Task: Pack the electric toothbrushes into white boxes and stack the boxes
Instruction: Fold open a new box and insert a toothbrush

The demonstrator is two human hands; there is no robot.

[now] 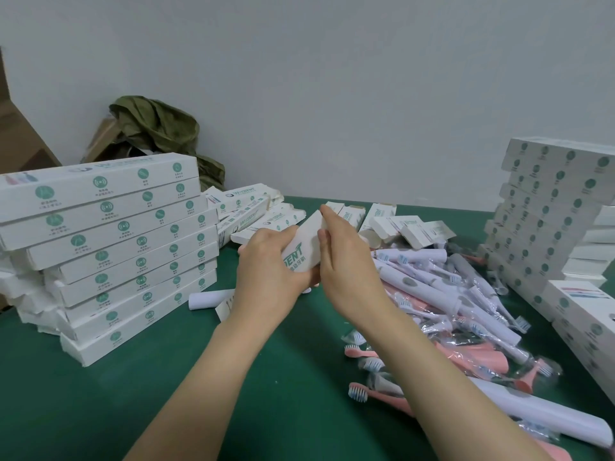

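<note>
Both my hands hold one white box (pixel 307 242) with green lettering above the green table (pixel 166 404). My left hand (pixel 269 271) grips its near end from the left. My right hand (pixel 346 261) holds the right side, its fingertips on the far end at the flap. A pile of white and pink electric toothbrushes (pixel 459 314) in clear wrap lies to the right. A white handle (pixel 208 299) lies on the table under my left hand. Whether a toothbrush is inside the held box is hidden.
A tall stack of closed boxes (pixel 109 247) stands at left, another stack (pixel 545 221) at right, with more boxes (pixel 585 324) at the right edge. Loose open boxes (pixel 382 224) lie at the back. A green cloth (pixel 159 131) and cardboard sit by the wall.
</note>
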